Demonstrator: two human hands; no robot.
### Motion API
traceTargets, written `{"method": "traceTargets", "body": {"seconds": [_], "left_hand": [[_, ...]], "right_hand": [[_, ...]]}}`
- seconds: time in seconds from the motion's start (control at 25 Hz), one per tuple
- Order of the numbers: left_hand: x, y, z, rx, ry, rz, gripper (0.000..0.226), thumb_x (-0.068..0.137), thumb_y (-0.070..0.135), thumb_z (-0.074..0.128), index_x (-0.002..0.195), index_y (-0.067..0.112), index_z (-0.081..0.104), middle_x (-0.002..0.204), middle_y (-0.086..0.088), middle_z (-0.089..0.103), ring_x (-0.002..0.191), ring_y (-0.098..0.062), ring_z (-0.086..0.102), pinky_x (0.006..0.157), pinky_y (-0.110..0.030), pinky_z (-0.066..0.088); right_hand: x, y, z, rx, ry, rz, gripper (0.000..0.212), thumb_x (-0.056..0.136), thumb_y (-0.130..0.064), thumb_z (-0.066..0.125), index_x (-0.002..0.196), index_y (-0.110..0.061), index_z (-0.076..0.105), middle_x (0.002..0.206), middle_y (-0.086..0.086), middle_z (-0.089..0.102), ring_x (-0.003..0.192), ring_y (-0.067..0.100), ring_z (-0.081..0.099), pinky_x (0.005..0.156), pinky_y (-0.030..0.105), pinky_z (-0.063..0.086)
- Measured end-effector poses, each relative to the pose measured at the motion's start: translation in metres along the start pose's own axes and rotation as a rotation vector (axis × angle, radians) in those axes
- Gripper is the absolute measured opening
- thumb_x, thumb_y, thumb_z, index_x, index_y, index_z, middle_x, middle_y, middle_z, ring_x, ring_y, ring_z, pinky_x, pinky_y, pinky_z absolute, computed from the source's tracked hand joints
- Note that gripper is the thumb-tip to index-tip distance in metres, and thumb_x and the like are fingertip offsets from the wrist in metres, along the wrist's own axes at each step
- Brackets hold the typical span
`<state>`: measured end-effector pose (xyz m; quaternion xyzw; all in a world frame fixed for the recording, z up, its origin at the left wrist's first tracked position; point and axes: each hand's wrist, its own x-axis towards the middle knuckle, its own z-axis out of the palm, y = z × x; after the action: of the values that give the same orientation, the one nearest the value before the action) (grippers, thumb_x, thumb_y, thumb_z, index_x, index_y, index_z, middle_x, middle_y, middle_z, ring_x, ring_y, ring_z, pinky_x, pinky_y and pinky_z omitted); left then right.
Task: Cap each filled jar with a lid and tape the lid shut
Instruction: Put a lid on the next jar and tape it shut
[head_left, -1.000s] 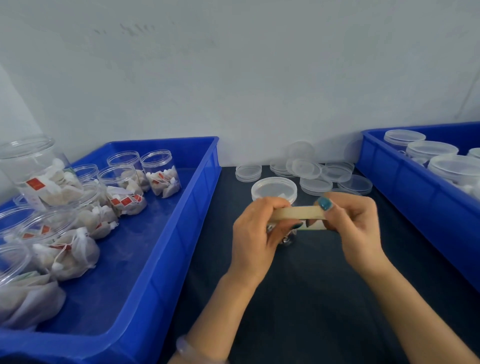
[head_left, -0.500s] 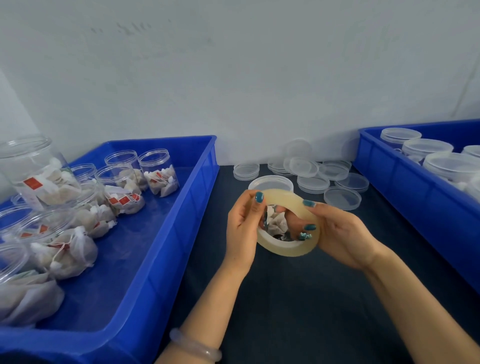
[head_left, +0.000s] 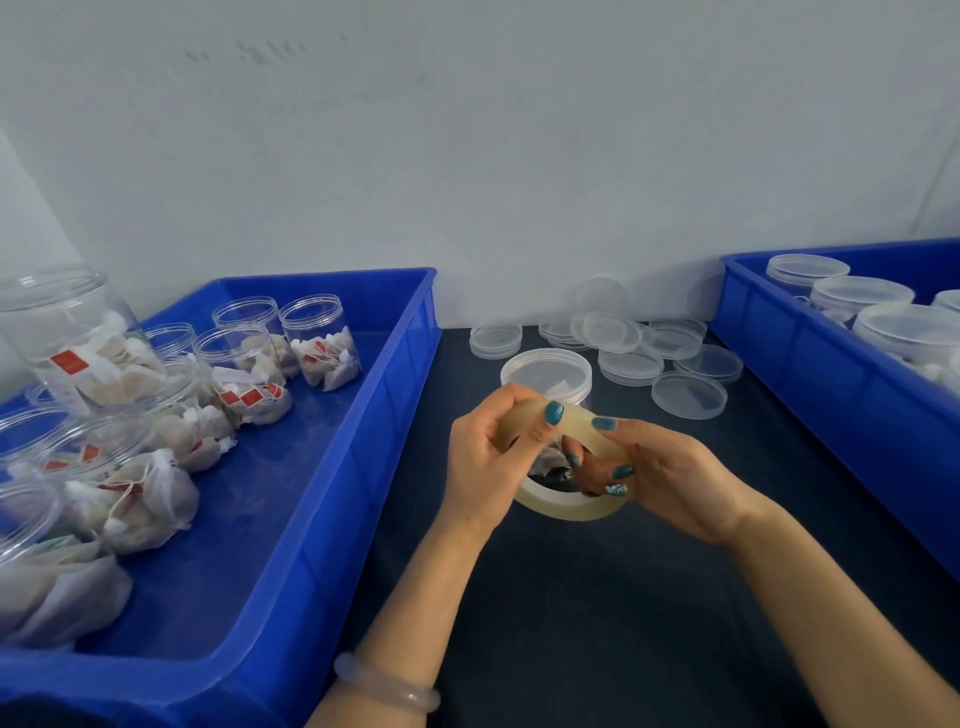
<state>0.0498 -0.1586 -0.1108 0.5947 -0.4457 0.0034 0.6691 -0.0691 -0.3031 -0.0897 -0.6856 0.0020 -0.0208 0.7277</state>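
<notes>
Both hands are up over the dark, matte table top (head_left: 597, 623), working a tape roll (head_left: 566, 512): a flat, pale, waxy-looking ring, cream and slightly see-through. It's tilted, far edge high and near edge low, so its hole faces up and back toward the person. The left hand (head_left: 483, 467) pinches the upper rim between thumb and curled fingers. The right hand (head_left: 675, 478) grips the other side, thumb on the band, fingers hooked through the hole. Just behind the roll stands an upright clear plastic jar (head_left: 545, 371), round, with a smooth see-through lid on; soft sachets show through the ring. Loose clear lids (head_left: 688, 395) lie scattered behind it. A glossy blue tray (head_left: 395, 415) to the left holds open filled jars (head_left: 319, 338).
</notes>
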Motion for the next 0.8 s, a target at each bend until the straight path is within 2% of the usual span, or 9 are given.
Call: {"method": "traceTargets", "body": {"seconds": [0.08,0.12,0.2,0.24,0.36,0.48,0.56,0.68,0.8], "left_hand": [[0.001,-0.001,-0.001,0.022,0.006,-0.010,0.039,0.083,0.067,0.060,0.086,0.028,0.066,0.078,0.010,0.069,0.076,-0.010,0.067,0.067,-0.020,0.054],[0.001,-0.001,-0.001,0.026,0.006,-0.019,0.040,0.083,0.067,0.060,0.087,0.027,0.066,0.078,0.010,0.069,0.077,-0.012,0.067,0.068,-0.022,0.054],[0.000,-0.001,0.001,0.040,-0.021,-0.017,0.045,0.084,0.065,0.061,0.088,0.020,0.066,0.078,0.007,0.068,0.075,-0.015,0.066,0.067,-0.028,0.055],[-0.001,0.000,0.002,0.060,-0.045,-0.005,0.046,0.085,0.063,0.062,0.088,0.018,0.066,0.079,0.006,0.069,0.075,-0.016,0.066,0.067,-0.029,0.055],[-0.003,0.000,0.005,0.128,-0.108,0.058,0.030,0.089,0.046,0.066,0.103,0.018,0.069,0.093,0.011,0.070,0.085,-0.014,0.068,0.072,-0.024,0.054],[-0.004,0.001,0.007,0.255,-0.143,0.133,0.030,0.089,0.030,0.071,0.116,0.016,0.073,0.109,0.005,0.068,0.099,-0.015,0.067,0.083,-0.033,0.056],[-0.006,0.001,0.010,0.304,-0.152,0.182,0.025,0.089,0.023,0.072,0.112,0.016,0.076,0.107,0.004,0.069,0.102,-0.011,0.066,0.087,-0.034,0.056],[-0.007,0.004,0.013,0.398,-0.097,0.268,0.021,0.088,0.020,0.072,0.108,0.015,0.078,0.102,0.003,0.071,0.096,-0.010,0.067,0.083,-0.036,0.056],[-0.008,0.004,0.012,0.534,-0.024,0.438,0.021,0.085,0.024,0.077,0.103,0.014,0.079,0.097,0.000,0.073,0.091,-0.014,0.069,0.079,-0.034,0.057]], "right_hand": [[0.001,0.002,0.003,0.006,0.011,0.007,0.039,0.087,-0.040,0.049,0.104,-0.006,0.060,0.099,0.018,0.048,0.088,0.033,0.036,0.081,0.044,0.032],[0.002,0.002,0.004,0.014,0.009,0.005,0.039,0.089,-0.041,0.048,0.100,-0.006,0.060,0.095,0.017,0.050,0.085,0.033,0.036,0.080,0.043,0.031],[0.004,0.002,0.008,-0.001,0.031,0.014,0.049,0.098,-0.051,0.042,0.082,-0.008,0.060,0.073,0.010,0.053,0.068,0.028,0.035,0.074,0.036,0.032],[0.004,0.001,0.009,-0.056,0.071,0.023,0.057,0.100,-0.056,0.036,0.072,-0.011,0.058,0.063,0.002,0.051,0.061,0.019,0.035,0.070,0.033,0.032],[0.005,-0.004,0.007,-0.314,0.185,0.009,0.068,0.096,-0.058,0.024,0.060,-0.013,0.061,0.051,-0.007,0.048,0.049,0.007,0.038,0.059,0.020,0.037],[0.006,-0.005,0.007,-0.376,0.264,0.020,0.079,0.094,-0.060,0.013,0.053,-0.020,0.066,0.046,-0.006,0.051,0.043,0.002,0.040,0.051,0.013,0.039],[0.007,-0.002,0.008,-0.401,0.372,0.030,0.080,0.090,-0.067,0.011,0.048,-0.021,0.061,0.046,-0.005,0.048,0.044,0.005,0.041,0.049,0.015,0.040],[0.011,0.004,0.007,-0.451,0.433,-0.058,0.081,0.085,-0.072,0.014,0.060,-0.006,0.053,0.052,-0.001,0.043,0.052,0.013,0.039,0.056,0.030,0.037],[0.010,0.004,0.004,-0.478,0.455,-0.111,0.081,0.088,-0.071,0.016,0.060,-0.003,0.048,0.049,-0.001,0.041,0.048,0.012,0.036,0.053,0.029,0.032]]}}
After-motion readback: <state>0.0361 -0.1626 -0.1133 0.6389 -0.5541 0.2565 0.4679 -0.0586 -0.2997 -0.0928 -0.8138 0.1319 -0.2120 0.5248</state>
